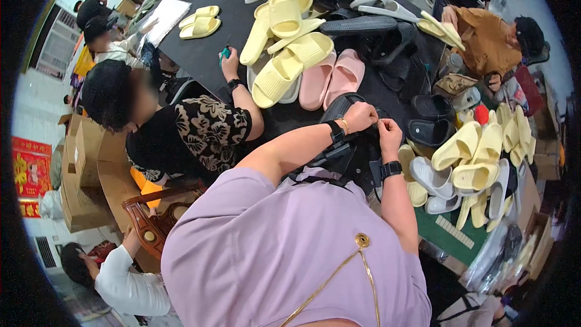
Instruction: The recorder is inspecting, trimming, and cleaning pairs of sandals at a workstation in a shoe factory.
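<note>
My left hand (361, 116) and my right hand (389, 133) meet in front of my chest at the table's near edge, fingers pinched together and almost touching. Whatever small piece they pinch is too small and dark to make out. Just beyond and below my left hand lies a black slipper (340, 105), partly hidden by the hand. A pair of pink slippers (344, 75) rests past it. Yellow ribbed slippers (289, 69) are stacked to their left, on top of a white one. Several black slippers (394, 48) lie beyond my right hand.
Yellow and grey slippers (475, 151) are heaped at the right over a green mat (451, 230). At the left, a co-worker's hand (229, 63) holds a small teal-handled tool. Another person (484, 36) stands across the table (236, 12). A wooden chair (148, 230) is behind left.
</note>
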The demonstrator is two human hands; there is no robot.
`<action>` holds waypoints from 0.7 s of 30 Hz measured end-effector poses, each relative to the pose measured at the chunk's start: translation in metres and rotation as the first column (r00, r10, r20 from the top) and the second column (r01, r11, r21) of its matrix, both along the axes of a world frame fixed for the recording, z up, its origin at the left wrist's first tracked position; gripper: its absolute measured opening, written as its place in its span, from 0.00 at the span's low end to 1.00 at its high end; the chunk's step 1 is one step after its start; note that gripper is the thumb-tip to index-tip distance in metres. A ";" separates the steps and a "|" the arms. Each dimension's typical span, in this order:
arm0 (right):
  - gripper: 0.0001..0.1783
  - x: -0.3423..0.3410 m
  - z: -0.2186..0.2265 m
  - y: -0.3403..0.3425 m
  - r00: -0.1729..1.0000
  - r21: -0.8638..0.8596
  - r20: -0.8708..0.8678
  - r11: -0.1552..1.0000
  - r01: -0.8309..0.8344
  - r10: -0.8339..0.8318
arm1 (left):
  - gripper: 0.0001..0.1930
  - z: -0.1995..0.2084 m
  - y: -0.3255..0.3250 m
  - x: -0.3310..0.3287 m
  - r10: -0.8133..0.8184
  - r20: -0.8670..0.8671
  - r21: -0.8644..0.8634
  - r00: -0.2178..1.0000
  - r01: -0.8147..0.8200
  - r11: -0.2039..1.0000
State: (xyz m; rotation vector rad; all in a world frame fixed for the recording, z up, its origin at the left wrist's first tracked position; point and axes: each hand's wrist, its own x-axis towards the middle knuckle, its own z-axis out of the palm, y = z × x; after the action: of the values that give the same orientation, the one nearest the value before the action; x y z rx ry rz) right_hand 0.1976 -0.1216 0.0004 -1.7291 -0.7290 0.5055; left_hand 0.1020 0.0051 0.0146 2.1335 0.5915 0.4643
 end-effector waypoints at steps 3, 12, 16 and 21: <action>0.06 0.005 -0.003 -0.001 0.999 -0.001 0.019 1.000 -0.030 0.030 | 0.07 -0.001 -0.002 0.000 0.005 0.017 -0.004 1.000 -0.005 1.000; 0.06 0.018 -0.001 0.005 0.987 -0.172 0.043 0.974 -0.145 0.154 | 0.06 -0.009 -0.005 -0.001 0.051 -0.008 0.068 0.999 -0.050 0.996; 0.06 0.017 0.008 0.008 0.971 -0.226 0.110 0.957 -0.182 0.210 | 0.07 -0.009 -0.005 -0.003 0.047 -0.040 0.094 0.998 -0.043 0.995; 0.10 0.020 -0.007 0.004 0.995 -0.025 0.030 0.995 -0.097 0.098 | 0.11 0.007 0.001 -0.004 -0.011 0.129 0.166 0.992 -0.011 0.986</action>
State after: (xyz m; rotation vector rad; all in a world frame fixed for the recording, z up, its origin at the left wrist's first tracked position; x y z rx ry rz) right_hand 0.2173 -0.1172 -0.0067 -1.7325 -0.8360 0.5571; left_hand 0.0980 0.0062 0.0215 2.2407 0.4939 0.6669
